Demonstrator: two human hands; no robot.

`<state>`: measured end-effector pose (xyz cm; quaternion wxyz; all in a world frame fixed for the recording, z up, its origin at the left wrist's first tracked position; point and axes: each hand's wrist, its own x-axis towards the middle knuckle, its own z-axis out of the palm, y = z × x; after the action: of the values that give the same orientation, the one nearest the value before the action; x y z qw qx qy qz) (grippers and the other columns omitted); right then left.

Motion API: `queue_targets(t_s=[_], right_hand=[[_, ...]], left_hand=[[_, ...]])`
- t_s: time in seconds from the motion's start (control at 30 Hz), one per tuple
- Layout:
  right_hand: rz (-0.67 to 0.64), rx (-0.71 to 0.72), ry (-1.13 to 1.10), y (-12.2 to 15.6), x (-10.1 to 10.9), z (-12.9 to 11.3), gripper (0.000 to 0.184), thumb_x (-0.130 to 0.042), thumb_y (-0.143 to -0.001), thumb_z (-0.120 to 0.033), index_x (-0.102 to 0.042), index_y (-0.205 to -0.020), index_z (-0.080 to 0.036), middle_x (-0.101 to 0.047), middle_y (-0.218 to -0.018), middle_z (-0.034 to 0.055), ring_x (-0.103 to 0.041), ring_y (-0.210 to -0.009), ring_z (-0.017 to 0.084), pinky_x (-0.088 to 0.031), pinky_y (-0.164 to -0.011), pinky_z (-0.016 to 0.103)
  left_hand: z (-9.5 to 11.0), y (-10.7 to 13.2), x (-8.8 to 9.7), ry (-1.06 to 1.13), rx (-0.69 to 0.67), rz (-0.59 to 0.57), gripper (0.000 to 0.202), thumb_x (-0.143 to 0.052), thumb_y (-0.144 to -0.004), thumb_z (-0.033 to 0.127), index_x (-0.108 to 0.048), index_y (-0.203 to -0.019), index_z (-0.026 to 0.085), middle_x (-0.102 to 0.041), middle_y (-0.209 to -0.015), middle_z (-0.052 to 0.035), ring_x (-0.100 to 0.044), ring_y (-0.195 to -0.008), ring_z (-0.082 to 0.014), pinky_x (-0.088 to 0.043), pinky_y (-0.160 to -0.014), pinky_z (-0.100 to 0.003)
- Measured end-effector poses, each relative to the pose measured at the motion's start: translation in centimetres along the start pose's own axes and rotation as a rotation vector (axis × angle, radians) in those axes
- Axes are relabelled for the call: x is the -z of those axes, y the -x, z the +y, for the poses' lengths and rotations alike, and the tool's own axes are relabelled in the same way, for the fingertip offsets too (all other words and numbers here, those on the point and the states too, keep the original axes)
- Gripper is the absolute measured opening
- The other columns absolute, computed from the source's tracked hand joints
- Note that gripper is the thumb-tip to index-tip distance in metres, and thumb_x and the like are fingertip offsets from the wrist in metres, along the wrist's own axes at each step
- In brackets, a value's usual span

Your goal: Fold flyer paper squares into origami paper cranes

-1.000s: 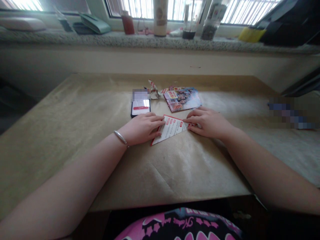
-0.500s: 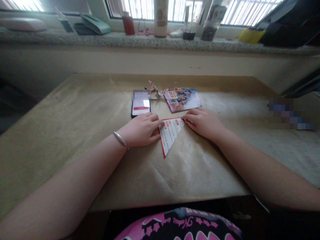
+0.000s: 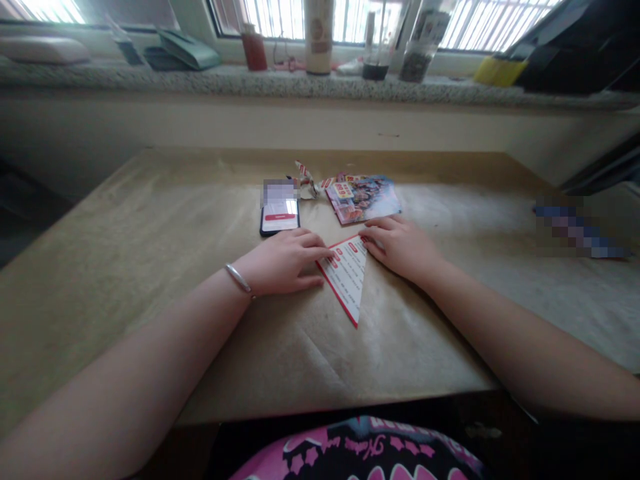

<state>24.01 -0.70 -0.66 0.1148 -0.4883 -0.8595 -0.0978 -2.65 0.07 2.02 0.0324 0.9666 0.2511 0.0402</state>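
A printed sheet of paper folded into a triangle (image 3: 347,277) lies on the table in front of me, its point towards me and a red border along its left edge. At its upper left corner, my left hand (image 3: 290,261) holds the paper under the fingertips, with the thumb lower down beside the red edge. My right hand (image 3: 397,245) grips the upper right corner between thumb and fingers. A silver bangle (image 3: 238,277) sits on my left wrist. Just beyond my left hand lies a phone (image 3: 280,217) with its screen lit.
Behind the paper are a colourful printed leaflet (image 3: 370,200) and a folded paper piece (image 3: 307,183). A blurred flat item (image 3: 575,230) lies at the far right of the table (image 3: 175,200). Bottles, including a red one (image 3: 254,50), stand on the stone windowsill (image 3: 225,83).
The folded paper has turned on the table, so its near point has swung to the right. Both hands stay at its upper corners, with small finger shifts.
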Motion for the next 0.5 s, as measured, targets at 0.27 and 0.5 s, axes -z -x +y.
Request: queue_targets(t_s=[0.27,0.5], right_hand=[[-0.001,-0.003,-0.108,-0.14,0.35,-1.03,0.031,-0.051,-0.092,-0.035,-0.069,-0.107,-0.015,-0.071,-0.109,0.0139,-0.062,-0.104,0.028,-0.047,-0.091,0.041],[-0.092,0.141,-0.347,-0.05,-0.46,-0.78,0.058,-0.06,-0.086,-0.043,-0.052,-0.136,-0.014,-0.053,-0.142,0.0146,-0.045,-0.133,0.03,-0.037,-0.11,0.049]], left_hand=[[-0.24,-0.15,-0.74,-0.076,-0.039,0.061,0.046,-0.051,-0.093,0.047,-0.057,-0.131,0.02,-0.055,-0.136,-0.0107,-0.055,-0.117,-0.0256,-0.044,-0.102,-0.04],[-0.25,-0.48,-0.81,-0.011,-0.046,0.057,0.042,-0.056,-0.092,0.041,-0.059,-0.125,0.015,-0.061,-0.128,-0.0118,-0.055,-0.118,-0.0241,-0.046,-0.102,-0.038]])
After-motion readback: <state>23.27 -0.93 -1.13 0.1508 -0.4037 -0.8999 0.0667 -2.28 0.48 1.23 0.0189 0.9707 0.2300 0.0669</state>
